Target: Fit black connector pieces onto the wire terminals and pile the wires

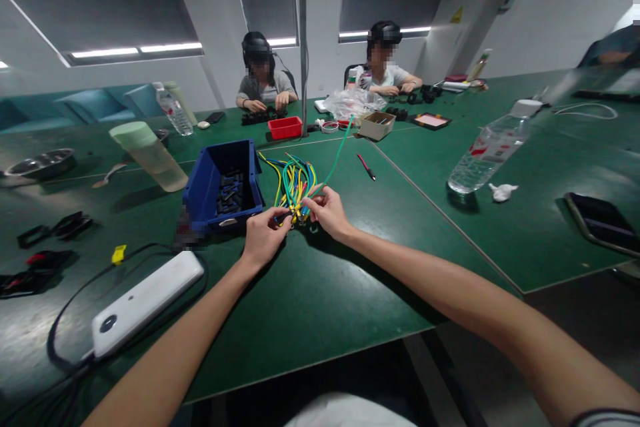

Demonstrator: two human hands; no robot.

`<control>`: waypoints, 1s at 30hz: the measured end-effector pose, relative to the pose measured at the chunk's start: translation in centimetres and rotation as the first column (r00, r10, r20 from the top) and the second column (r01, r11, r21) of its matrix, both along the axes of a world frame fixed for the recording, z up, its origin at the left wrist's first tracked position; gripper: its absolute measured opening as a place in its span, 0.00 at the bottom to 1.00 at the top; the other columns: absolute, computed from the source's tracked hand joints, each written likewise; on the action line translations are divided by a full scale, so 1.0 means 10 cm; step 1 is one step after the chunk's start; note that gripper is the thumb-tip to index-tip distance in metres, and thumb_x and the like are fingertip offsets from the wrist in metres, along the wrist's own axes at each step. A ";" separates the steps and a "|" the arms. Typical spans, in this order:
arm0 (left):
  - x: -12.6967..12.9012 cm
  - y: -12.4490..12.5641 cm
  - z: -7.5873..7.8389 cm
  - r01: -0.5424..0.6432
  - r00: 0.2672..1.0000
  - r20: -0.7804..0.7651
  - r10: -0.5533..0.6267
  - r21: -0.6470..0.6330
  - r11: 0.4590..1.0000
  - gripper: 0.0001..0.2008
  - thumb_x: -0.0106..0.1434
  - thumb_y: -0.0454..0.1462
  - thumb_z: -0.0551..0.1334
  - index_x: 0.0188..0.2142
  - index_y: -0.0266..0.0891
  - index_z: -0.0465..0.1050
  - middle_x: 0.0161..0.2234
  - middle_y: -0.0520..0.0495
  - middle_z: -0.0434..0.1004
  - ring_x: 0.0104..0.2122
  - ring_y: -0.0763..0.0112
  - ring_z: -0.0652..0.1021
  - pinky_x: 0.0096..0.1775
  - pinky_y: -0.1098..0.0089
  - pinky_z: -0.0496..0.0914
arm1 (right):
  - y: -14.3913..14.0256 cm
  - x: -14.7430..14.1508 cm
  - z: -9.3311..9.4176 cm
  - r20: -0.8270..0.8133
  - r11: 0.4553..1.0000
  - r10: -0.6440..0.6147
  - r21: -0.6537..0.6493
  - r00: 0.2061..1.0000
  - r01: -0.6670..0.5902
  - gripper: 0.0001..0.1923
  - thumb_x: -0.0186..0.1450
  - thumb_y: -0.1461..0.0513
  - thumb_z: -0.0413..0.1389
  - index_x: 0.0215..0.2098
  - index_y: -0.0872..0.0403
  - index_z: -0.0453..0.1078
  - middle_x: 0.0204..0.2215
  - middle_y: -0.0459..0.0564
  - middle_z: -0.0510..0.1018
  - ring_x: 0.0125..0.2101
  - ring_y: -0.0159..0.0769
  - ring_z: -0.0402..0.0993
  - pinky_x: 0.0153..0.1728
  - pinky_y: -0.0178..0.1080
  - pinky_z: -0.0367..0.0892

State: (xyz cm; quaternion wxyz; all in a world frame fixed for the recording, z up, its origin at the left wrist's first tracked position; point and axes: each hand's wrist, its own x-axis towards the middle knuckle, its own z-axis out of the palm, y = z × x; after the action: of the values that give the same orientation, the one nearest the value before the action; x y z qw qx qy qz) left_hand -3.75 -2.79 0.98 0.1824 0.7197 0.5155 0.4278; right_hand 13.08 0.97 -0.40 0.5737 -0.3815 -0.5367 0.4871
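My left hand is closed in a pinch on a small black part; its exact kind is mostly hidden by my fingers. Close beside it, my right hand grips a green wire, whose free end points up and away from me. Under and behind my fingertips lies a bundle of yellow, green, blue and red wires, some with metal ring ends. To the left of the bundle stands a blue bin with several black plastic parts inside.
A white power bank with black cables lies front left. Bottles stand beyond the blue bin, and a water bottle stands at right near a phone. A short red-black wire lies ahead. Two people work across the table.
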 end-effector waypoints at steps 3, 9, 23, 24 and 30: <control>0.00 0.00 0.01 -0.003 1.000 0.005 0.003 -0.005 1.000 0.11 0.57 0.41 0.62 0.36 0.37 0.76 0.24 0.49 0.79 0.21 0.73 0.75 0.26 0.74 0.68 | 0.01 0.00 -0.01 -0.002 1.000 0.006 0.004 1.000 -0.006 0.16 0.55 0.54 0.59 0.35 0.52 0.60 0.15 0.36 0.67 0.12 0.24 0.60 0.13 0.29 0.55; 0.00 0.00 0.00 -0.006 1.000 -0.014 0.006 -0.011 1.000 0.12 0.57 0.41 0.61 0.37 0.37 0.76 0.25 0.49 0.79 0.21 0.73 0.75 0.26 0.74 0.68 | 0.01 0.00 -0.02 0.001 1.000 0.016 0.015 1.000 -0.016 0.15 0.55 0.55 0.59 0.35 0.52 0.60 0.16 0.36 0.68 0.12 0.25 0.61 0.13 0.29 0.55; -0.02 0.01 -0.04 0.014 1.000 0.020 -0.014 -0.002 1.000 0.12 0.58 0.42 0.61 0.37 0.37 0.76 0.25 0.48 0.78 0.21 0.72 0.75 0.26 0.73 0.69 | -0.07 -0.05 0.03 -0.020 1.000 0.002 -0.030 1.000 -0.003 0.16 0.54 0.55 0.60 0.33 0.52 0.60 0.14 0.35 0.65 0.12 0.25 0.59 0.13 0.30 0.55; -0.03 0.01 -0.04 0.016 1.000 0.020 -0.016 0.000 1.000 0.12 0.58 0.42 0.61 0.37 0.37 0.76 0.25 0.49 0.78 0.21 0.72 0.75 0.26 0.73 0.69 | -0.07 -0.05 0.03 -0.016 1.000 0.002 -0.031 1.000 -0.002 0.16 0.54 0.55 0.60 0.33 0.52 0.60 0.14 0.35 0.65 0.12 0.26 0.59 0.13 0.30 0.55; -0.03 0.01 -0.04 0.024 0.999 0.026 -0.024 0.009 1.000 0.12 0.58 0.41 0.60 0.38 0.37 0.75 0.26 0.48 0.79 0.21 0.72 0.75 0.26 0.73 0.69 | -0.06 -0.05 0.01 -0.012 1.000 0.003 -0.028 1.000 -0.003 0.16 0.54 0.55 0.61 0.32 0.52 0.60 0.14 0.36 0.65 0.12 0.26 0.60 0.13 0.30 0.56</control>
State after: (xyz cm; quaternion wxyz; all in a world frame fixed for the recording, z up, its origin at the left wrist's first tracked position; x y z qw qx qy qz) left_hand -4.00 -2.69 0.55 0.1912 0.7209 0.5026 0.4371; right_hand 12.59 0.38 -0.27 0.5709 -0.3856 -0.5269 0.4978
